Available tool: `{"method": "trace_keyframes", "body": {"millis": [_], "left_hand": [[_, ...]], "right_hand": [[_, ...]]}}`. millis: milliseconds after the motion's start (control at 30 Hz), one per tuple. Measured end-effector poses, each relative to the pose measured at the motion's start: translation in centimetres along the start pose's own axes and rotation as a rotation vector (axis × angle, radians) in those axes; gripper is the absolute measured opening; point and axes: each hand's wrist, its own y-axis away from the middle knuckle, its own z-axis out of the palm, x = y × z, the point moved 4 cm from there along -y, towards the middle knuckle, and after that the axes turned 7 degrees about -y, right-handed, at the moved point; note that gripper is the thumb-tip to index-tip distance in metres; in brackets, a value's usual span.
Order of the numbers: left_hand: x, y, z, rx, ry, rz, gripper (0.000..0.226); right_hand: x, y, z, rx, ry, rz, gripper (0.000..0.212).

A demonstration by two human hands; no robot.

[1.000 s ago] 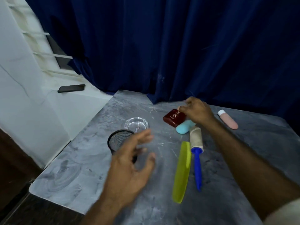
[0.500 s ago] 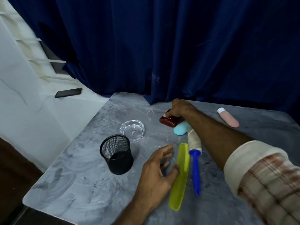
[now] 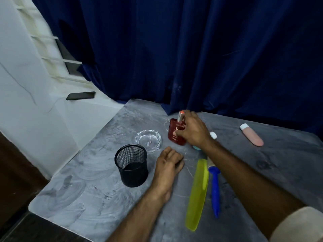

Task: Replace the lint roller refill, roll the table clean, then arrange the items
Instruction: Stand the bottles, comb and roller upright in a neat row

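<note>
My right hand [image 3: 191, 131] grips a dark red bottle [image 3: 174, 132] and holds it upright near the back middle of the grey table [image 3: 90, 194]. My left hand [image 3: 168, 164] rests flat on the tabletop, fingers together, holding nothing. The lint roller lies under my right forearm; its blue handle [image 3: 215, 191] shows, and the roll is mostly hidden. A yellow-green roller cover [image 3: 197, 193] lies just left of the handle. A light blue tube with a white cap [image 3: 213, 135] peeks out behind my right wrist.
A black mesh cup [image 3: 132, 165] stands left of my left hand, with a clear glass ashtray [image 3: 148, 139] behind it. A pink tube with a white cap [image 3: 251, 135] lies at the back right. A dark phone [image 3: 80, 95] sits on the ledge at left. Blue curtain hangs behind.
My right hand has stood the red bottle up from lying flat. My left hand came down from the air, passed the yellow cover and now rests on the table beside the mesh cup.
</note>
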Motion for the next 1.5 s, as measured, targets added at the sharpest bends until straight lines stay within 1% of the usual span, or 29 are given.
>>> {"method": "trace_keyframes", "body": {"millis": [67, 100, 200, 267, 300, 400, 467, 633, 733, 900, 1033, 1167, 1433, 1500], "left_hand": [[0.0, -0.2, -0.4, 0.020, 0.051, 0.007, 0.049], [-0.1, -0.3, -0.5, 0.022, 0.069, 0.012, 0.047], [-0.2, -0.2, -0.6, 0.012, 0.098, 0.035, 0.045], [-0.1, -0.1, -0.6, 0.007, 0.093, 0.043, 0.044], [-0.1, -0.1, -0.6, 0.013, 0.090, 0.041, 0.039], [-0.2, -0.2, -0.7, 0.049, 0.101, 0.023, 0.013], [-0.1, -0.2, -0.8, 0.064, 0.110, 0.011, 0.008], [0.5, 0.0, -0.5, 0.051, 0.100, 0.023, 0.020], [0.7, 0.1, -0.3, 0.040, 0.102, 0.037, 0.017], [1.0, 0.0, 0.1, 0.023, 0.075, 0.081, 0.020], [0.5, -0.2, 0.3, 0.019, 0.035, 0.084, 0.020], [0.3, -0.3, 0.4, 0.023, -0.045, 0.081, 0.035], [0.0, -0.3, 0.7, 0.044, -0.064, 0.064, 0.045], [0.0, -0.2, 0.6, 0.052, -0.075, 0.062, 0.043]], "right_hand": [[0.2, 1.4, 0.2, -0.018, 0.010, -0.036, 0.055], [0.3, 1.9, 0.3, -0.024, 0.009, -0.057, 0.047], [0.2, 3.1, 0.2, -0.044, -0.001, -0.113, 0.039], [-0.1, 3.4, 0.1, -0.049, 0.001, -0.116, 0.038], [-0.2, 3.4, 0.0, -0.052, -0.002, -0.108, 0.038], [-0.4, 3.4, -0.2, -0.067, -0.023, -0.069, 0.041], [-0.6, 3.5, -0.3, -0.071, -0.027, -0.054, 0.042], [-0.9, 3.8, -0.6, -0.089, -0.022, -0.041, 0.044], [-0.8, 4.2, -0.7, -0.079, -0.017, -0.038, 0.042], [-0.9, 4.4, -0.7, -0.069, -0.023, -0.039, 0.043], [-0.8, 4.3, -0.9, -0.057, -0.033, -0.035, 0.043], [-0.6, 4.4, -1.0, -0.049, -0.063, -0.022, 0.045], [-0.2, 4.3, -1.0, -0.100, -0.114, 0.004, 0.050], [0.2, 4.0, -1.2, -0.157, -0.137, 0.008, 0.057]]}}
